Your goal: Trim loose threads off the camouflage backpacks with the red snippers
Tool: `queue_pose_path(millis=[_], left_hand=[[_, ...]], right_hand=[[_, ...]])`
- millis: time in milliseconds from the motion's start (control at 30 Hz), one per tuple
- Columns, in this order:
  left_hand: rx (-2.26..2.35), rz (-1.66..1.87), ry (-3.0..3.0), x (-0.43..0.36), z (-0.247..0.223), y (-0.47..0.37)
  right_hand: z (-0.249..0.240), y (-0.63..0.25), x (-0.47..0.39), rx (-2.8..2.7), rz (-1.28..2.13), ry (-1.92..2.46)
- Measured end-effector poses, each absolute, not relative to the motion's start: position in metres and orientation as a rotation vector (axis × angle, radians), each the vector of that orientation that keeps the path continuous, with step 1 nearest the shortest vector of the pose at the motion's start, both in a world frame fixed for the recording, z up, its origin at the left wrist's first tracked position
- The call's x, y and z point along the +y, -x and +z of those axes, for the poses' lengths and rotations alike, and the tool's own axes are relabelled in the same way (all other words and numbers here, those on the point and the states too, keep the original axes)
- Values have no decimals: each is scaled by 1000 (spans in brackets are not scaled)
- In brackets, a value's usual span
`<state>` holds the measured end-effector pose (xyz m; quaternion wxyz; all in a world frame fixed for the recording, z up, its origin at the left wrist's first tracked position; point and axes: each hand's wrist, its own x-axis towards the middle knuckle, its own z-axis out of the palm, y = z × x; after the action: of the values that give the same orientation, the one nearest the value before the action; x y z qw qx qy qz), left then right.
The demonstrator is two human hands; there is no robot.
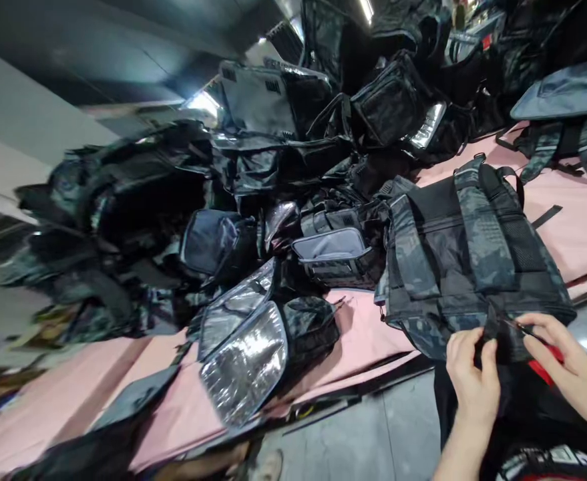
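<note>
The person stands at the near edge of a table [563, 227] covered in pink cloth. A camouflage backpack [468, 260] lies flat on it at the near right, straps up, its bottom edge at the table's rim.

Left hand [471, 374]: fingers curled, thumb and fingertips pinching a short black strap [491, 327] at the backpack's bottom edge. Right hand [568, 371]: fingers bent, pinching a thin dark tool [521, 327] whose tip meets the same strap. What the tool is cannot be told. Something red [543, 371] shows under the right palm, partly hidden. The two hands are near each other, with the strap between them.

Behind and left of the backpack, a large heap of bags [213, 200] in the same dark pattern covers most of the table. Several lie open and show silver lining [246, 364]; one of these hangs over the near rim. A grey bag [568, 90] rests at the far right, well apart from the hands. Grey floor [373, 434] shows below the table edge. The left part of the view is blurred.
</note>
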<state>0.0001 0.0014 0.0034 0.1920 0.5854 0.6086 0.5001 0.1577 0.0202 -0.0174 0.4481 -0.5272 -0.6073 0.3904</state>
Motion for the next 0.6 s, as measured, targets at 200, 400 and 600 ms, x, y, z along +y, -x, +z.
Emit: queue_pose_path(millis=[200,400,600], left_hand=[[1705,1457,-1688,1,3,-1],[1723,1451,-1786,0,3,5],[1797,1315,-1912,-5,-10,17]], right_hand=[[-10,-164,21,-1803,388,1095],[-6,-161,29,-1909,361,973],[-16,-176,28,-1717,725,1119]])
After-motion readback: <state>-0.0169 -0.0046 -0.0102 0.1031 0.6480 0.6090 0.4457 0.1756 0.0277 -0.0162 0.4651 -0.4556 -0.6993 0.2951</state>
